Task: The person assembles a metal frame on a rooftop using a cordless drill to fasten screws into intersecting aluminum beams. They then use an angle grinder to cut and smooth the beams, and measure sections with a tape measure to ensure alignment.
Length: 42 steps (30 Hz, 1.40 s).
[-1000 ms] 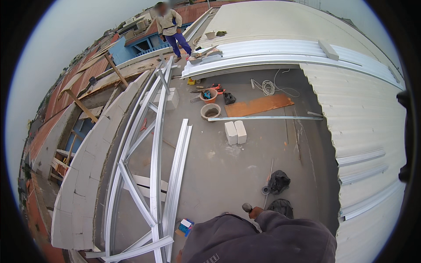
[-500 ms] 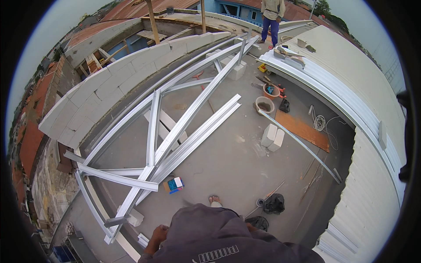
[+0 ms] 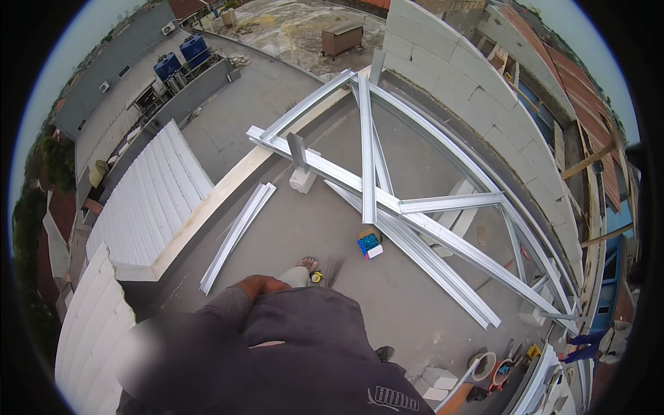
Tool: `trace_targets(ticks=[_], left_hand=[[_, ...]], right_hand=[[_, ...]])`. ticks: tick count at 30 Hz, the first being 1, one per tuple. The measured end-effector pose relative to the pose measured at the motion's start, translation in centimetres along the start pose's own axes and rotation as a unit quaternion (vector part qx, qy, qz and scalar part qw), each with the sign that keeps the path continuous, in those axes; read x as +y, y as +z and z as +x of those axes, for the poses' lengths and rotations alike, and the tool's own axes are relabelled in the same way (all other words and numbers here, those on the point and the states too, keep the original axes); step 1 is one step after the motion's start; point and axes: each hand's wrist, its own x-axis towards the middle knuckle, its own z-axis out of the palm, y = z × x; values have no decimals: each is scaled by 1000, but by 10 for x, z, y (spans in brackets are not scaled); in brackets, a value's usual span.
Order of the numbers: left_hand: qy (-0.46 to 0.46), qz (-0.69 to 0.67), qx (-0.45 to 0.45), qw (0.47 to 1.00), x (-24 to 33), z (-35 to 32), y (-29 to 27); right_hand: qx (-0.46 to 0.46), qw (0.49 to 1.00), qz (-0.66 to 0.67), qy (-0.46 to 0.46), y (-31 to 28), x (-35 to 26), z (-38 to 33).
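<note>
My left hand is at the front of my waist, against my dark shirt; its fingers are mostly hidden. My right hand is out of sight. Beside my foot on the grey floor lies a small yellow tape measure. Farther ahead stands an open box of small blue pieces. Behind it rests a large truss of silvery metal channels, propped on pale blocks. Loose metal channels lie along its near side, and a shorter channel is on the floor to the left.
A low ledge borders the floor at left, with white corrugated sheets beyond. A pale block wall curves behind the truss. At lower right are buckets, white blocks and another person.
My view has swung left, bringing the truss's near end and the left-hand ledge to the middle. My left hand has come in to my waist.
</note>
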Motion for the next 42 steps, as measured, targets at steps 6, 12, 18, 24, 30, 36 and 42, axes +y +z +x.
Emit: trace_targets(ticks=[6, 12, 18, 24, 30, 36, 42], left_hand=[[-198, -373, 76, 903, -51, -41, 61], [-191, -369, 140, 899, -132, -18, 81], [-208, -464, 154, 847, -204, -57, 34], [-170, -492, 110, 847, -288, -92, -24], [-145, -440, 24, 886, -322, -85, -81], [-123, -257, -43, 958, -288, -44, -157], [-29, -84, 8, 996, -182, 8, -212]], right_hand=[[-5, 988, -140, -65, -53, -73, 7], [-43, 987, -129, -86, -41, -229, -62], [-20, 967, -233, -101, 58, -321, -82], [16, 955, -274, -114, 156, -401, -133], [144, 977, -125, -99, 154, -473, -206], [142, 989, 5, -33, 181, -453, -212], [65, 987, 140, 36, 238, -374, -170]])
